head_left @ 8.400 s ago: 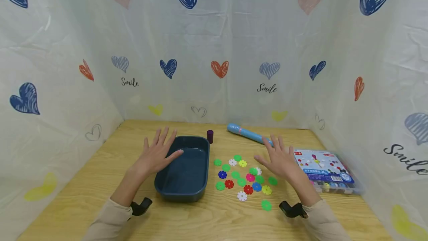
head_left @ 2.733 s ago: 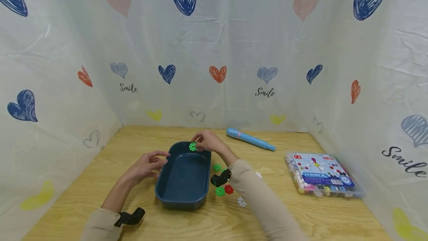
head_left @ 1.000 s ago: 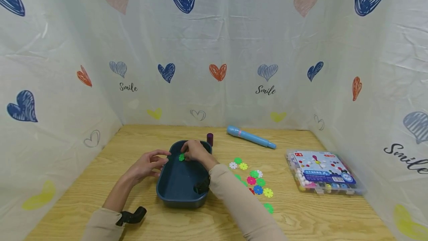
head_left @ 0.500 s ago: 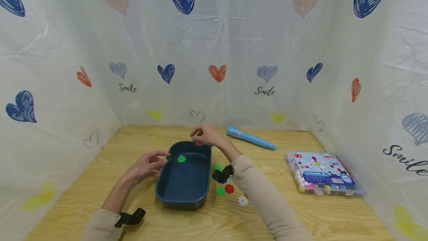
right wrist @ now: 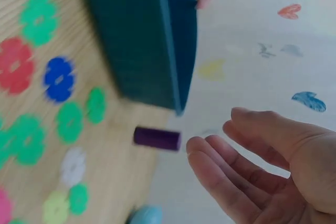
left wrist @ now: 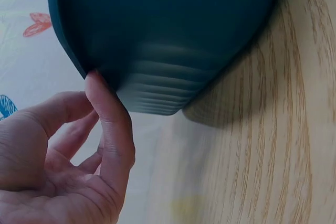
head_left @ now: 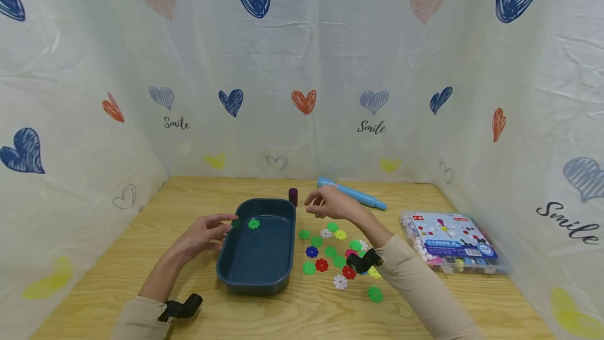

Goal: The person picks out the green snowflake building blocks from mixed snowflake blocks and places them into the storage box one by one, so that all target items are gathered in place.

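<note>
A dark blue-green plastic tray (head_left: 257, 258) stands on the table with one green snowflake disc (head_left: 254, 223) lying inside. My left hand (head_left: 203, 235) pinches the tray's left rim between thumb and finger; the left wrist view shows a fingertip (left wrist: 93, 80) right at that edge. To the right of the tray, my right hand (head_left: 335, 203) hovers with loosely bent fingers and holds nothing. Below it, several notched snowflake discs lie scattered, among them a blue disc (head_left: 312, 251), a red disc (head_left: 321, 265) and a white disc (head_left: 340, 282). My right wrist and its camera cover some discs.
A small dark purple cylinder (head_left: 293, 197) stands by the tray's back right corner. Behind my right hand lies a light blue microphone-shaped stick (head_left: 360, 197). A clear box of coloured pieces (head_left: 455, 243) sits at right. A heart-printed curtain (head_left: 306, 140) surrounds the wooden table (head_left: 189, 193).
My right hand lowered a green disc into the tray, let it go, then rose and moved out to the right. My left hand has stayed at the rim.
</note>
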